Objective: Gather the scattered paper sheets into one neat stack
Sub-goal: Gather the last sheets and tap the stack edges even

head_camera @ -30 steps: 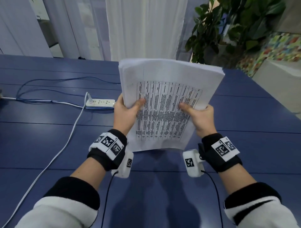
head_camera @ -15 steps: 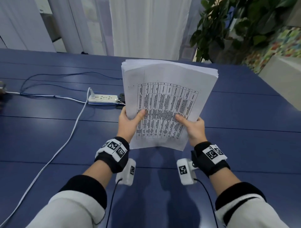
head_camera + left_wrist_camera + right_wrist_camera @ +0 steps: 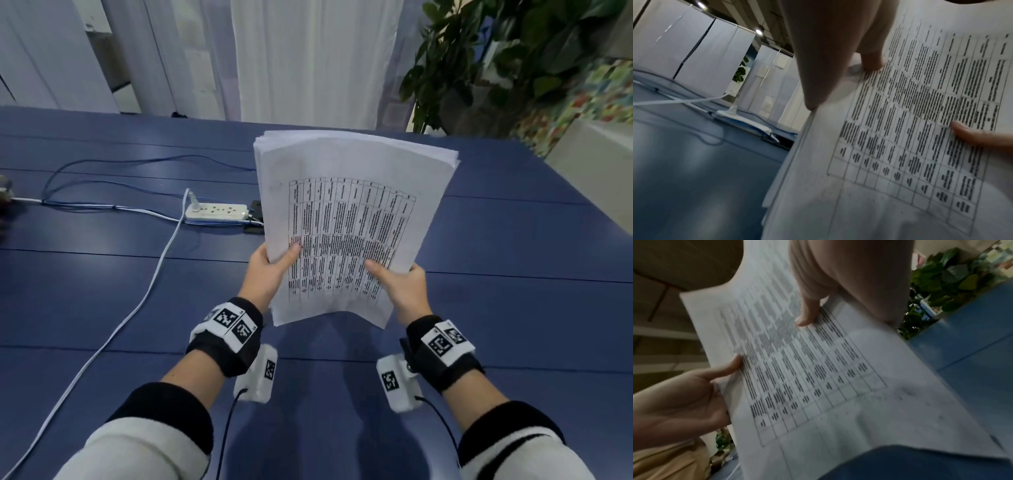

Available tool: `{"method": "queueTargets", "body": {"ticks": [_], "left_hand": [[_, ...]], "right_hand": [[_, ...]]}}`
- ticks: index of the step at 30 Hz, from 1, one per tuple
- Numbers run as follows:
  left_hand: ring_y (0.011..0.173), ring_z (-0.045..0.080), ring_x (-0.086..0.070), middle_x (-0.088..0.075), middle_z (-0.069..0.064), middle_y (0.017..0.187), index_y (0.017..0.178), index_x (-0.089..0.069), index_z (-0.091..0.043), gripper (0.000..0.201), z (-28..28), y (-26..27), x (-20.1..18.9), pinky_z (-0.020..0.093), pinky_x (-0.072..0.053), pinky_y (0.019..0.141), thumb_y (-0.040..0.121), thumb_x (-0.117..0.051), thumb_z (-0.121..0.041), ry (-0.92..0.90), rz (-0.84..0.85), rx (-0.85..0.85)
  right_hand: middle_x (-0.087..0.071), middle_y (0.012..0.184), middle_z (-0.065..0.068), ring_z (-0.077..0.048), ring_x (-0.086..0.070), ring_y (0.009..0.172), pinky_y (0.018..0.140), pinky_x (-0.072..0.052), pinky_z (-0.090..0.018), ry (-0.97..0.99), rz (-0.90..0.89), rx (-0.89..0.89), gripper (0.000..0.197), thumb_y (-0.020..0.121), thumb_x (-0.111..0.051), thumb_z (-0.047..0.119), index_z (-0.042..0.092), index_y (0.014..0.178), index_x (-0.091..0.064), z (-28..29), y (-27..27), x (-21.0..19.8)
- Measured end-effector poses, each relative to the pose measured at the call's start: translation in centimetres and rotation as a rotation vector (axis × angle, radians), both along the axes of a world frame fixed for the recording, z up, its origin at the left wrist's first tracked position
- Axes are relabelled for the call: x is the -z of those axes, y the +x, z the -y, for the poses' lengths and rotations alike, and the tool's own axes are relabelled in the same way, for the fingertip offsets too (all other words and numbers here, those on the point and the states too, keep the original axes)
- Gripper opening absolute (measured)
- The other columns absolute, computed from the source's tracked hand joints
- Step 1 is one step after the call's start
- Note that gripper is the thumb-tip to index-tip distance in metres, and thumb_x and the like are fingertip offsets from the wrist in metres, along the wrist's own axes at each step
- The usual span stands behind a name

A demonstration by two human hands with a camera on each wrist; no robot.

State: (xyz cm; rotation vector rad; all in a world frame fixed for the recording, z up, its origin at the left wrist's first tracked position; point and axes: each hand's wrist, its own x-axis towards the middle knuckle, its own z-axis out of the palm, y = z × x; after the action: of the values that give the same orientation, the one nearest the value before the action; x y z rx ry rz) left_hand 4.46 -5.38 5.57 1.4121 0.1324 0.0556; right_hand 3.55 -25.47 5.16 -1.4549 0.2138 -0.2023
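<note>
A thick stack of white paper sheets with a printed table on top is held up, tilted, above the blue table. My left hand grips its left edge, thumb on the top sheet and fingers hidden behind. My right hand grips the right edge the same way. The left wrist view shows the stack with my left thumb pressed on it. The right wrist view shows the stack under my right thumb. The far edges of the sheets are slightly fanned.
A white power strip with white and blue cables lies on the table left of the stack. A leafy plant and a colourful box stand beyond the far right corner. White curtains hang behind the table.
Both hands have lowered the stack a little and drawn it towards me. The grip on both edges is the same.
</note>
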Motion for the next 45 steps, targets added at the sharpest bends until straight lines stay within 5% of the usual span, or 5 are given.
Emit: {"method": "queueTargets", "body": {"ticks": [9, 18, 25, 35, 45], "left_hand": [[0.083, 0.006, -0.065, -0.068, -0.001, 0.092, 0.108, -0.064, -0.001, 0.023, -0.8, -0.3, 0.2, 0.014, -0.052, 0.077, 0.087, -0.062, -0.011, 0.159, -0.006, 0.036], [0.075, 0.015, -0.062, -0.065, 0.003, 0.082, 0.098, -0.064, -0.001, 0.015, -2.5, -0.7, 1.3, 0.033, -0.050, 0.083, 0.085, -0.064, -0.009, -0.010, -0.118, -0.167], [0.075, 0.016, -0.062, -0.062, 0.003, 0.084, 0.106, -0.059, 0.000, 0.021, -2.1, -1.8, 0.8, 0.034, -0.052, 0.077, 0.086, -0.062, -0.008, -0.284, -0.139, -0.296], [0.077, 0.016, -0.065, -0.066, 0.004, 0.097, 0.117, -0.056, -0.006, 0.035, -7.1, -3.2, 1.2, 0.027, -0.058, 0.056, 0.083, -0.064, -0.001, -0.442, -0.173, -0.303], [0.064, 0.003, -0.066, -0.066, -0.001, 0.087, 0.109, -0.057, -0.007, 0.034, -12.9, -3.0, 0.7, 0.010, -0.052, 0.056, 0.078, -0.068, 0.005, 0.232, -0.049, -0.031]], "right_hand": [[-0.066, 0.111, -0.010, -0.022, -0.063, 0.104, 0.097, -0.048, -0.034, -0.072, -0.111, -0.041, 0.067, 0.064, -0.085, 0.027, 0.001, 0.118, -0.056, 1.1, 1.4, 0.8], [-0.072, 0.102, -0.011, -0.018, -0.070, 0.082, 0.076, -0.055, -0.029, -0.196, -0.306, -0.318, 0.019, 0.080, -0.071, 0.017, 0.008, 0.097, -0.068, 2.7, -1.5, 2.2], [-0.074, 0.074, 0.000, -0.012, -0.070, 0.066, 0.057, -0.057, -0.024, 0.402, -0.249, -0.140, 0.028, 0.073, -0.070, 0.011, 0.007, 0.099, -0.060, 0.9, -3.0, 3.3], [-0.063, 0.117, -0.012, -0.028, -0.061, 0.106, 0.094, -0.048, -0.046, 0.124, -0.168, -0.043, 0.041, 0.084, -0.061, -0.002, -0.001, 0.124, -0.053, 1.6, -4.3, 1.7], [-0.072, 0.086, 0.010, 0.000, -0.068, 0.078, 0.073, -0.057, -0.020, -0.166, 0.065, 0.022, 0.020, 0.083, -0.065, 0.001, 0.008, 0.101, -0.064, 1.9, -4.5, -1.7]]}}
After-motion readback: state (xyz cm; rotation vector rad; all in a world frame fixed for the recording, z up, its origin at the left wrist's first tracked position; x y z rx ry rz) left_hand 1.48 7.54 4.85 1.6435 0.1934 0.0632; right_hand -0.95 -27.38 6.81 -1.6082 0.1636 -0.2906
